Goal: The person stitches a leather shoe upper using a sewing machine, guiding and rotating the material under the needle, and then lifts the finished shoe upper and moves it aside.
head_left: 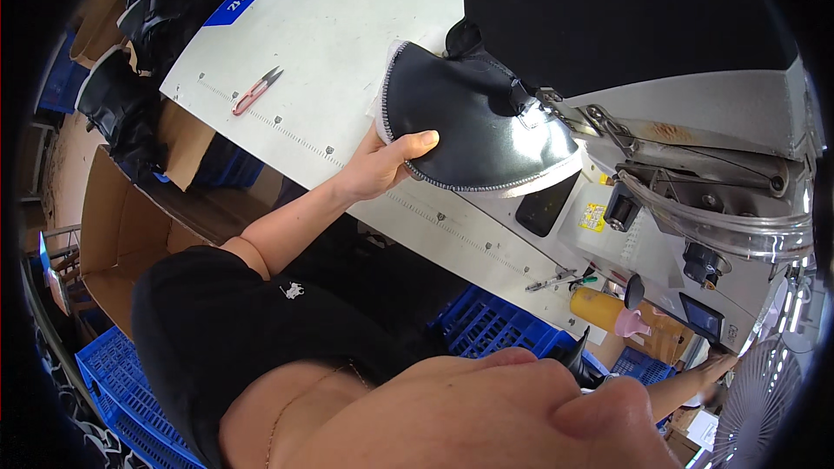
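My left hand [388,161] grips the near left edge of a black leather-like piece [460,122], thumb on top and fingers underneath. The piece is curved, with overlocked stitching along its edge and a white lining showing beneath. Its far right part lies under the lit needle area of a sewing machine [634,126]. The far side of the piece is bunched up and partly hidden by the machine head. At the lower right, my right hand [719,365] reaches to the machine's right end; its fingers are mostly hidden.
Pink-handled thread snips [256,91] lie on the white table [347,26]. A dark phone [549,204], tweezers [552,281] and a yellow bottle with a pink top [599,308] are near the machine. Blue crates [495,323], a cardboard box [130,226] and black pieces [122,108] surround the table.
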The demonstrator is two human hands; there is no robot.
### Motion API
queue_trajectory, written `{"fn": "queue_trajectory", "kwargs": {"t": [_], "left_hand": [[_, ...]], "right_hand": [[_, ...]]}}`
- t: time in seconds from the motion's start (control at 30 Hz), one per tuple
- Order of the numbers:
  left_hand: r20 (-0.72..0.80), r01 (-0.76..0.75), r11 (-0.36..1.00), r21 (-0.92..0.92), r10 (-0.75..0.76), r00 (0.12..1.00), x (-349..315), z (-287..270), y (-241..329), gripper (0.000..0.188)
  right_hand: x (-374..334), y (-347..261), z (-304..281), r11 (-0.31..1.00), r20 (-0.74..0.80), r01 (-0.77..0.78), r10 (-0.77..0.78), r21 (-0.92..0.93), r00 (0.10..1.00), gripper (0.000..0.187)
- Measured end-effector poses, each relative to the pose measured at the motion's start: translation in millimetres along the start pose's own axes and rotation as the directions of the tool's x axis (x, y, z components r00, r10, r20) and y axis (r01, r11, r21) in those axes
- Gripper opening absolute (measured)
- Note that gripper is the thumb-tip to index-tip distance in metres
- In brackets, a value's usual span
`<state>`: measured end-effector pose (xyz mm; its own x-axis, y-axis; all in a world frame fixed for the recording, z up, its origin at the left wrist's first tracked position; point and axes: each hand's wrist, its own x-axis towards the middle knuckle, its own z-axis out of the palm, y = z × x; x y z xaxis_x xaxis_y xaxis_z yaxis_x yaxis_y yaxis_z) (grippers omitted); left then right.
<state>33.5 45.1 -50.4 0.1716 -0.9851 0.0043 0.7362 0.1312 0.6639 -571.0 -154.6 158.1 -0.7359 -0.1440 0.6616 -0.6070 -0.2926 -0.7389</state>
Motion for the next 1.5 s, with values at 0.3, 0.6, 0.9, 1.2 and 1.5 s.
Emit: {"fn": "queue_trajectory", "kwargs": {"t": [0.3, 0.6, 0.9, 1.2, 1.5], "left_hand": [[0.009, 0.019, 1.000, 0.011, -0.019, 1.000, 5, -6, 3, 0.056], [-0.003, 0.044, 0.999, 0.022, -0.044, 0.999, 8, -12, -1, 0.058], [-0.017, 0.096, 0.995, 0.037, -0.095, 0.995, -1, 4, 6, 0.056], [0.055, -0.335, 0.814, 0.475, 0.352, 0.934, -11, 33, -23, 0.028], [0.007, -0.221, 0.895, 0.387, 0.237, 0.972, -12, 18, -11, 0.031]], "right_hand": [[9, 10, 2, 0.998, -0.005, -0.063, 0.063, -0.031, 0.998, 0.030], [18, 7, -2, 0.991, -0.012, -0.105, 0.104, -0.077, 0.994, 0.030], [24, 6, -4, 0.981, -0.020, -0.169, 0.168, -0.091, 0.986, 0.029], [-331, -147, -43, 0.941, 0.373, 0.246, -0.320, 0.233, 0.871, 0.036], [-462, -204, 21, 0.708, 0.941, -0.706, 0.248, -0.013, 0.232, 0.034]]}}
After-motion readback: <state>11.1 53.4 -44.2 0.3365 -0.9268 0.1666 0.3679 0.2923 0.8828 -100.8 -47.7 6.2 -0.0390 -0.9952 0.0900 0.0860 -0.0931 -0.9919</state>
